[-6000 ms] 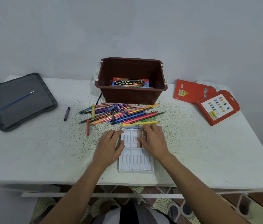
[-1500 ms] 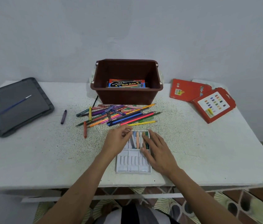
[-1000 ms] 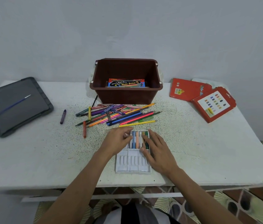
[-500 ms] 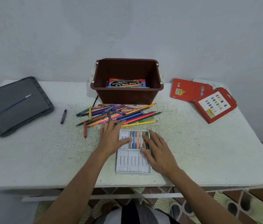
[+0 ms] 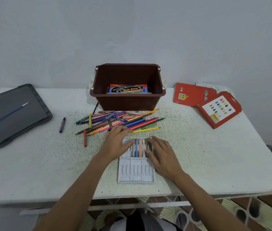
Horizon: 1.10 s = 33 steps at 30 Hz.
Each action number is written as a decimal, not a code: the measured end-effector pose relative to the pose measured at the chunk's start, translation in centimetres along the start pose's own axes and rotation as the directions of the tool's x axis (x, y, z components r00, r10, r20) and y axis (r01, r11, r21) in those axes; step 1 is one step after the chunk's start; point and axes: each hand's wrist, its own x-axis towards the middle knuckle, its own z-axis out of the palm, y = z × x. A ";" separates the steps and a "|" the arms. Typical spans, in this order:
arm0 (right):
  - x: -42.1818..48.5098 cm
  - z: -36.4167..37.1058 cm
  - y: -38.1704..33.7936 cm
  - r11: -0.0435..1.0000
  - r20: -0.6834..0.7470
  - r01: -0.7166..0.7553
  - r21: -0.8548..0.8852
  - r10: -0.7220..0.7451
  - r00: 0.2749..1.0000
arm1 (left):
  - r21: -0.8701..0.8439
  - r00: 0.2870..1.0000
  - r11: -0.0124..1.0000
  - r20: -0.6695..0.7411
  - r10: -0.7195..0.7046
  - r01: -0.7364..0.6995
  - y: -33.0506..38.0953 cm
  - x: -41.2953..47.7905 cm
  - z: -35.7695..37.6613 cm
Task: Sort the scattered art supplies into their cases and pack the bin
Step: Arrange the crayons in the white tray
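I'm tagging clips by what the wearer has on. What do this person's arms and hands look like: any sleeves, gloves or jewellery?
The left forearm and right forearm are bare down to the picture's bottom edge, with no sleeve in view. The left hand and right hand are bare too: no glove, ring, watch, bracelet or strap shows on either.

tray (image 5: pixel 136 172): white, near centre, crayons (image 5: pixel 139 147) in far row.
pencils (image 5: pixel 123 121): loose pile between tray and bin.
bin (image 5: pixel 126 102): brown, far centre, upright.
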 end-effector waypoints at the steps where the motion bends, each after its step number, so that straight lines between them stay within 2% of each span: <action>1: 0.8 -0.3 0.1 1.000 -0.027 -0.009 0.007 0.009 1.000 | -0.009 0.999 0.999 -0.021 0.031 -0.031 -0.2 -0.4 0.0; 4: 3.7 -0.7 1.1 0.999 -0.088 0.013 -0.037 -0.016 0.996 | -0.012 0.993 0.997 -0.082 0.080 -0.081 -0.7 -1.6 0.3; 7: 6.8 -0.9 2.1 0.978 -0.089 0.078 -0.194 -0.097 0.991 | -0.025 0.992 0.998 -0.106 0.062 -0.065 -1.0 -2.6 0.4; 12: 10.2 -0.8 2.7 0.884 0.128 0.196 -0.424 -0.155 0.979 | -0.021 0.989 0.997 -0.126 0.075 -0.078 -1.4 -4.2 0.6; 24: 9.8 -0.8 2.1 0.875 0.101 0.202 -0.440 -0.175 0.979 | 0.104 0.986 0.990 -0.120 0.112 -0.099 -2.1 -5.2 1.3; 33: 10.0 -1.4 1.8 0.892 0.077 0.223 -0.393 -0.209 0.975 | 0.131 0.987 0.988 -0.130 0.094 -0.077 -2.1 -5.2 1.5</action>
